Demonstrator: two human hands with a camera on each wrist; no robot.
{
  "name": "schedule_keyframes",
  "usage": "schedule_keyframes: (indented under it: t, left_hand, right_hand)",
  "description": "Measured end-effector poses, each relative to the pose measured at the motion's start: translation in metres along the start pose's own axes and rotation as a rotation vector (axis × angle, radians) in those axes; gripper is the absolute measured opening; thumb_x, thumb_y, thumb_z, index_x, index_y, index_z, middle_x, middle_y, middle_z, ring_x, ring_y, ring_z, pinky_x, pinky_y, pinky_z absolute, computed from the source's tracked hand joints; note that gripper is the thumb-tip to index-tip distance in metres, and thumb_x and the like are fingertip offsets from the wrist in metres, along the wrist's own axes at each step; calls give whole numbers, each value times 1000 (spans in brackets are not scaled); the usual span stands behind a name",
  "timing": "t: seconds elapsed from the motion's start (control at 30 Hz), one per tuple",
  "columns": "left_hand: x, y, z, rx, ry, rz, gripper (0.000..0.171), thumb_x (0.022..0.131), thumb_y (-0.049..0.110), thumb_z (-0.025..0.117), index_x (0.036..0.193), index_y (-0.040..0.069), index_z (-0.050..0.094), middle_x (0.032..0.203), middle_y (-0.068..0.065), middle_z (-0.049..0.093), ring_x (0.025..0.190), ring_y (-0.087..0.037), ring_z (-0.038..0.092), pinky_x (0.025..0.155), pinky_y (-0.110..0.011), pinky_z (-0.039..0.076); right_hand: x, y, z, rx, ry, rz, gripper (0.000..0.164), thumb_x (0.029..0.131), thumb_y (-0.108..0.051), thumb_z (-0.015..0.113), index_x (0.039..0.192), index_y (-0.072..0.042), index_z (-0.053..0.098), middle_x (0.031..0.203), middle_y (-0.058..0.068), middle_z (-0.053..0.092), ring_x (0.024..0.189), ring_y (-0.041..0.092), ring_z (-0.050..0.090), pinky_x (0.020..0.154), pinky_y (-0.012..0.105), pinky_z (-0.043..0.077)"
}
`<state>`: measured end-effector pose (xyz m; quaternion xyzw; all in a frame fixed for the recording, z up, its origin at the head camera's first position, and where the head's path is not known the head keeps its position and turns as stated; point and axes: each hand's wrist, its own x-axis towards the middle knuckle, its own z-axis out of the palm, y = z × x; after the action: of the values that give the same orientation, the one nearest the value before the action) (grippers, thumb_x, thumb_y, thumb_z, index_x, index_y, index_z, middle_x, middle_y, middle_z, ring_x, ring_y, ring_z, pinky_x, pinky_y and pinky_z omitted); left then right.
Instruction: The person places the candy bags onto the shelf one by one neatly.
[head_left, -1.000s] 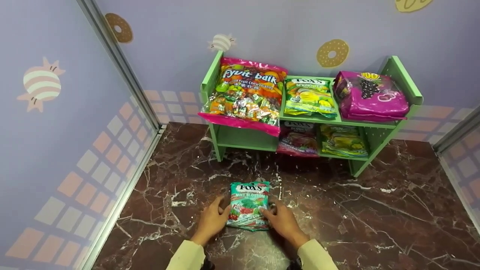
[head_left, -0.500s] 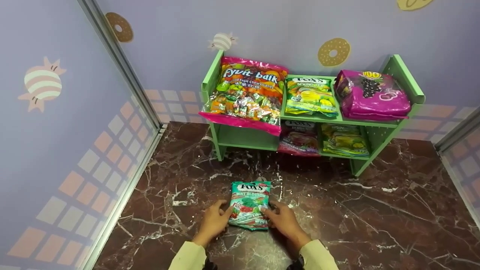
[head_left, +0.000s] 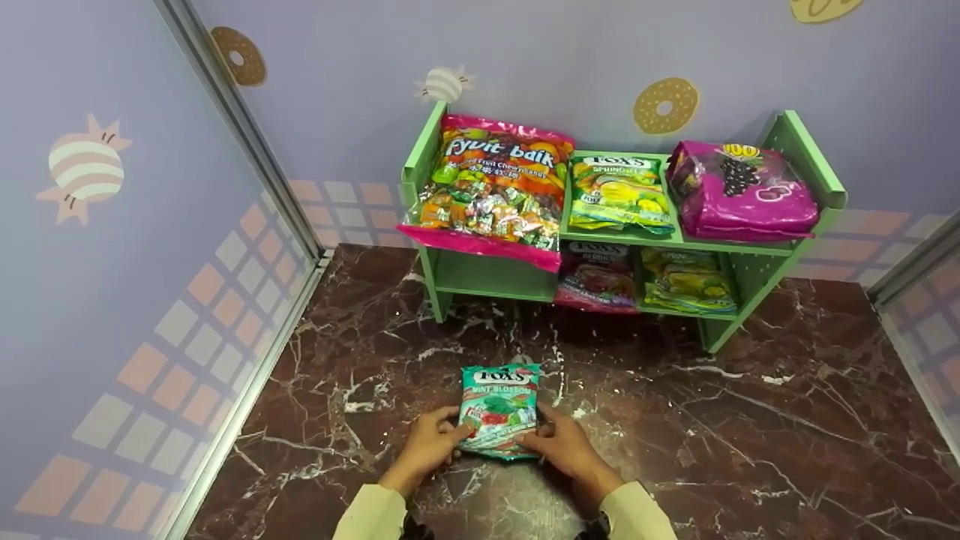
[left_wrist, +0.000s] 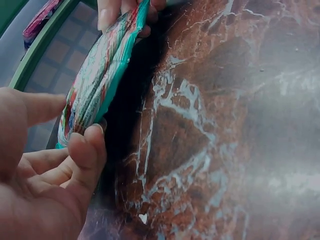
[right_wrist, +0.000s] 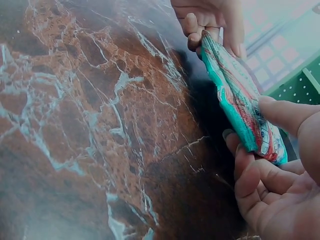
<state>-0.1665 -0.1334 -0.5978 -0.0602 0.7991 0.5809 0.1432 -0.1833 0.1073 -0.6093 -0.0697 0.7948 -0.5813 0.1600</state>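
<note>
A teal bag of Fox's Mint Blossom candy (head_left: 499, 409) is between my two hands, above the dark marbled floor in front of the shelf. My left hand (head_left: 429, 444) pinches its left edge, thumb on the printed front and fingers curled beneath, as the left wrist view shows. On the opposite edge my right hand (head_left: 568, 446) grips it the same way. In the right wrist view the bag (right_wrist: 242, 100) stands off the floor, with a dark shadow under it.
A green two-tier shelf (head_left: 491, 283) stands against the back wall. Its top bears a Fyuit Baik candy bag (head_left: 499, 187), a yellow Fox's bag (head_left: 619, 191) and a purple grape-pictured pack (head_left: 746, 195). Below lie a Fox's Berries bag (head_left: 596, 277) and another yellow bag (head_left: 688, 281).
Both hands have closed in on the bag's lower sides; the left thumb has come onto its front and the right thumb has slid lower. The bag itself has hardly moved.
</note>
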Motion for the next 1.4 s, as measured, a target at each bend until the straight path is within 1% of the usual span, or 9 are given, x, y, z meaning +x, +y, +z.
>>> schedule_keyframes:
  t: [0.07, 0.2, 0.57, 0.67, 0.8, 0.9, 1.13, 1.3, 1.4]
  left_hand:
    - [0, -1, -1, -2, -11, 29, 65, 87, 26, 72, 135, -10, 48, 60, 1, 58, 45, -8, 50, 44, -23, 43]
    - [-1, -2, -2, -6, -22, 62, 69, 82, 21, 77, 135, -11, 47, 62, 3, 56, 47, -8, 49, 44, -20, 40]
    - [-1, -5, -3, -30, -23, 83, 71, 79, 14, 79, 138, -7, 46, 65, 1, 55, 46, -5, 45, 43, -19, 37]
    - [-2, -5, -3, -40, -22, 83, 71, 78, 13, 79, 138, -6, 47, 65, 1, 54, 46, -5, 44, 43, -18, 36]
    - [-3, -2, -3, -67, -28, 89, 72, 78, 10, 79, 139, -6, 45, 68, 1, 53, 47, -3, 42, 44, -18, 36]
    - [-5, -1, -4, -88, -35, 106, 74, 78, 6, 78, 141, -8, 41, 72, -1, 51, 49, -3, 39, 46, -18, 36]
    - [-6, 6, -5, -75, -36, 131, 76, 79, 2, 76, 143, -10, 37, 79, -2, 44, 56, -5, 33, 50, -18, 33]
    - [-11, 19, -7, -74, -45, 143, 75, 78, -4, 75, 141, -13, 37, 79, -7, 45, 58, -8, 35, 51, -17, 34]
    - [-11, 21, -7, -58, -44, 149, 76, 77, -3, 76, 142, -12, 37, 80, -7, 46, 61, -10, 38, 52, -18, 36]
  right_hand:
    - [0, 1, 0, 14, -6, -11, 84, 79, -19, 79, 142, 15, 34, 73, 11, 71, 54, 7, 55, 49, 20, 43]
    - [-1, 1, 0, 16, -19, -28, 88, 78, -18, 81, 143, 15, 31, 76, 14, 72, 56, 8, 57, 50, 20, 45]
    - [-1, 1, 0, -32, -32, -57, 92, 77, -20, 81, 143, 17, 28, 80, 16, 72, 54, 14, 59, 49, 23, 47]
    - [-1, 0, 0, -52, -32, -65, 92, 77, -21, 81, 143, 16, 29, 83, 18, 72, 58, 12, 60, 51, 23, 48]
    - [0, -2, 0, -75, -31, -62, 93, 76, -22, 82, 144, 14, 30, 89, 18, 72, 66, 10, 61, 57, 23, 50]
    - [1, -3, -1, -71, -38, -64, 94, 76, -21, 82, 145, 14, 28, 90, 18, 72, 68, 11, 62, 58, 24, 51]
    - [1, -6, -3, -27, -45, -48, 94, 78, -20, 81, 148, 9, 26, 91, 16, 69, 55, 24, 61, 52, 31, 52]
    - [0, -9, -4, -14, -50, -42, 96, 78, -19, 80, 150, 8, 23, 88, 13, 69, 51, 27, 61, 50, 37, 53]
    - [0, -11, -6, -35, -41, -61, 95, 78, -19, 81, 149, 8, 23, 91, 16, 70, 58, 23, 63, 52, 33, 53]
